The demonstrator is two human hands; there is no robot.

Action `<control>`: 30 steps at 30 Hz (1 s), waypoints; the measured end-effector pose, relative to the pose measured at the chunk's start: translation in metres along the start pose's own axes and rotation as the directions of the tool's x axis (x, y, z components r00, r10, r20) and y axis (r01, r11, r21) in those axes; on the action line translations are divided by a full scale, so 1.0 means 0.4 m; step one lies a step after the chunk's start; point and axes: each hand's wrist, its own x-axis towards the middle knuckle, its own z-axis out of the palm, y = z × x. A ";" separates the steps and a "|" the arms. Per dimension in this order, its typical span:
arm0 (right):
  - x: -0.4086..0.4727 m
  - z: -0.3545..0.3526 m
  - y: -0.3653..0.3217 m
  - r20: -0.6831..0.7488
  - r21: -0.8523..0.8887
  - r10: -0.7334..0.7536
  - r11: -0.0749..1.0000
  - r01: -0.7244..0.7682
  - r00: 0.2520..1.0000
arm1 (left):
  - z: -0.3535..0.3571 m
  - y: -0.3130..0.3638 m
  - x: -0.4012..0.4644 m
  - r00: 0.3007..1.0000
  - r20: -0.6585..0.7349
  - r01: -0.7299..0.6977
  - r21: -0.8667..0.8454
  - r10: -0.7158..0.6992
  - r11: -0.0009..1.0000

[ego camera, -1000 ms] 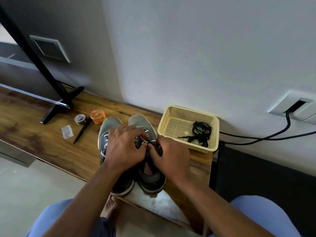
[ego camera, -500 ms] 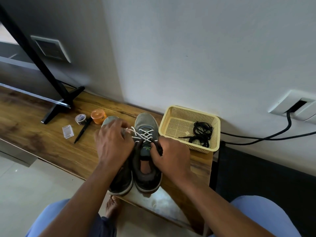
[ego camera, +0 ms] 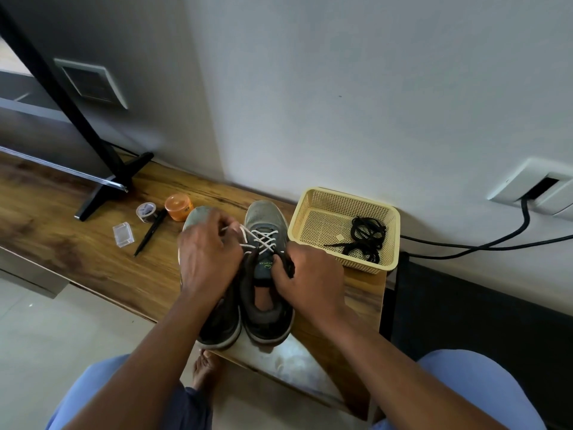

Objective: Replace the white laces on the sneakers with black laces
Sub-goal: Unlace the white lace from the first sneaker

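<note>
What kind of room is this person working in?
Probably a living room at home: a wooden TV bench against a painted wall, the foot of a television stand on it, and a wall socket with black cables plugged in.

Two grey fabric sneakers with pale soles (ego camera: 266, 305) stand side by side under two bare hands: the left hand (ego camera: 206, 263) pinches one white cord lace (ego camera: 263, 242), and the right hand (ego camera: 310, 283) holds the right sneaker's collar. Right of that grip sits one cream perforated plastic basket (ego camera: 313, 221) with one tangled bundle of black laces (ego camera: 366, 237); how many laces it holds cannot be told. Left of the grip lie one orange round plastic container (ego camera: 177, 207), one small roll of tape (ego camera: 145, 210), one black pen (ego camera: 150, 232) and one small clear plastic box (ego camera: 123, 234).
</note>
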 end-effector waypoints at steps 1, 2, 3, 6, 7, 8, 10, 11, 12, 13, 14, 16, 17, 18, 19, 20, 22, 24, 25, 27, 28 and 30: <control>0.000 0.000 0.000 0.005 0.001 0.001 1.000 -0.001 1.000 | -0.002 -0.001 0.000 0.998 -0.041 0.039 0.044 -0.037 0.998; 0.000 -0.001 -0.001 0.009 0.002 0.001 1.000 -0.001 1.000 | -0.004 -0.003 0.001 0.996 -0.067 0.061 0.110 -0.053 0.992; -0.001 0.000 -0.001 0.012 0.002 0.001 1.000 -0.002 1.000 | -0.004 -0.004 0.001 0.996 -0.072 0.061 0.168 -0.049 0.984; -0.001 0.000 0.001 0.013 0.000 0.009 1.000 -0.009 1.000 | -0.012 0.001 0.001 0.992 0.044 -0.120 0.160 0.114 0.980; 0.000 0.000 0.001 0.015 0.003 0.009 1.000 -0.009 1.000 | -0.014 0.004 -0.002 0.977 0.112 -0.196 0.128 0.182 0.972; -0.001 0.000 0.001 0.017 0.010 0.009 1.000 -0.009 1.000 | -0.013 0.009 -0.006 0.958 0.179 -0.247 0.117 0.224 0.962; -0.001 -0.001 0.001 0.015 0.024 0.006 1.000 -0.006 1.000 | -0.007 0.018 -0.018 0.933 0.277 -0.281 0.169 0.228 0.945; -0.001 -0.001 0.000 0.015 0.027 0.007 1.000 -0.007 1.000 | -0.002 0.019 -0.022 0.929 0.297 -0.288 0.199 0.223 0.937; -0.001 -0.001 0.000 0.020 0.028 0.010 1.000 -0.010 1.000 | 0.003 0.015 -0.024 0.926 0.303 -0.296 0.217 0.224 0.930; -0.002 -0.002 0.000 0.028 0.028 0.012 1.000 -0.013 1.000 | 0.006 0.011 -0.023 0.924 0.303 -0.305 0.225 0.231 0.925; -0.002 -0.002 0.000 0.034 0.026 0.012 1.000 -0.013 0.999 | 0.008 0.007 -0.021 0.923 0.299 -0.315 0.225 0.242 0.922; -0.001 -0.002 -0.002 0.030 0.018 0.008 1.000 -0.009 1.000 | 0.010 0.005 -0.015 0.920 0.289 -0.324 0.180 0.265 0.929; -0.001 -0.002 -0.004 0.024 0.017 0.007 1.000 -0.008 1.000 | 0.013 0.005 -0.014 0.919 0.280 -0.326 0.137 0.278 0.935; 0.000 -0.003 -0.007 0.021 0.020 0.007 1.000 -0.008 1.000 | 0.017 0.007 -0.014 0.918 0.266 -0.329 0.101 0.293 0.939; 0.002 -0.004 -0.010 0.019 0.026 0.007 1.000 -0.008 1.000 | 0.021 0.010 -0.015 0.919 0.255 -0.332 0.082 0.302 0.940; 0.003 -0.004 -0.013 0.014 0.032 0.006 0.999 -0.006 1.000 | 0.024 0.012 -0.017 0.917 0.253 -0.336 0.079 0.307 0.939; 0.005 -0.006 -0.018 0.003 0.039 -0.003 0.999 0.003 1.000 | 0.027 0.017 -0.019 0.908 0.266 -0.353 0.073 0.323 0.933; 0.007 -0.008 -0.021 0.001 0.047 -0.018 0.999 0.018 1.000 | 0.027 0.020 -0.021 0.897 0.277 -0.372 0.057 0.344 0.926; 0.007 -0.008 -0.022 0.002 0.057 -0.024 0.998 0.024 1.000 | 0.027 0.022 -0.022 0.893 0.284 -0.379 0.055 0.350 0.924; 0.007 -0.009 -0.023 0.005 0.092 -0.039 0.995 0.038 0.999 | 0.026 0.026 -0.026 0.890 0.289 -0.384 0.059 0.352 0.922; 0.006 -0.009 -0.024 0.009 0.111 -0.046 0.993 0.045 0.999 | 0.026 0.027 -0.027 0.891 0.287 -0.382 0.059 0.351 0.922; 0.005 -0.008 -0.024 0.018 0.137 -0.056 0.989 0.054 0.998 | 0.023 0.028 -0.030 0.893 0.284 -0.378 0.054 0.348 0.924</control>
